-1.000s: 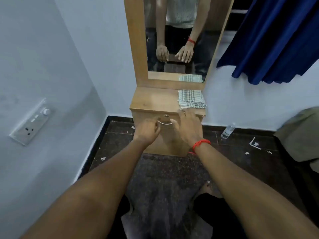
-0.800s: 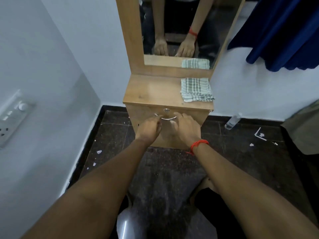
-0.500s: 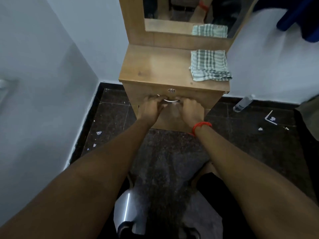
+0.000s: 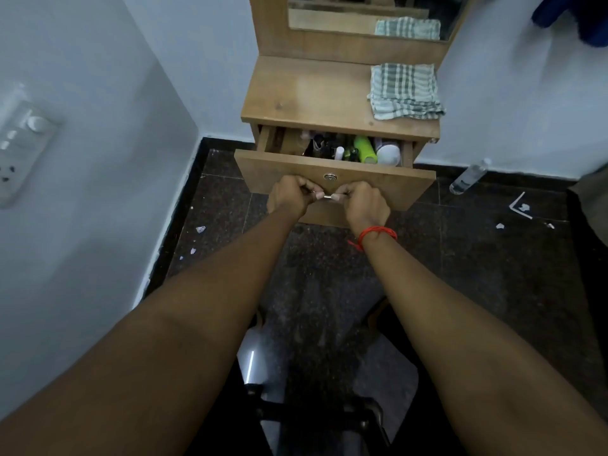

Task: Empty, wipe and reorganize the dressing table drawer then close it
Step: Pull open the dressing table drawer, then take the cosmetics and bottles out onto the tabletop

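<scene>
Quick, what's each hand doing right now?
Left hand: closed on the drawer handle.
Right hand: closed on the same handle.

The person is showing two bare forearms, with no sleeves reaching into view. The left hand (image 4: pixel 287 195) is wearing nothing: no ring, watch or band is showing on it. The right hand (image 4: pixel 367 203) is wearing a red thread bracelet (image 4: pixel 377 233) wound around the wrist in several thin strands, with a short loose end sticking out on the inner side. Lower down, between the arms, the person is wearing dark clothing, though blur and shadow are hiding its detail.
</scene>
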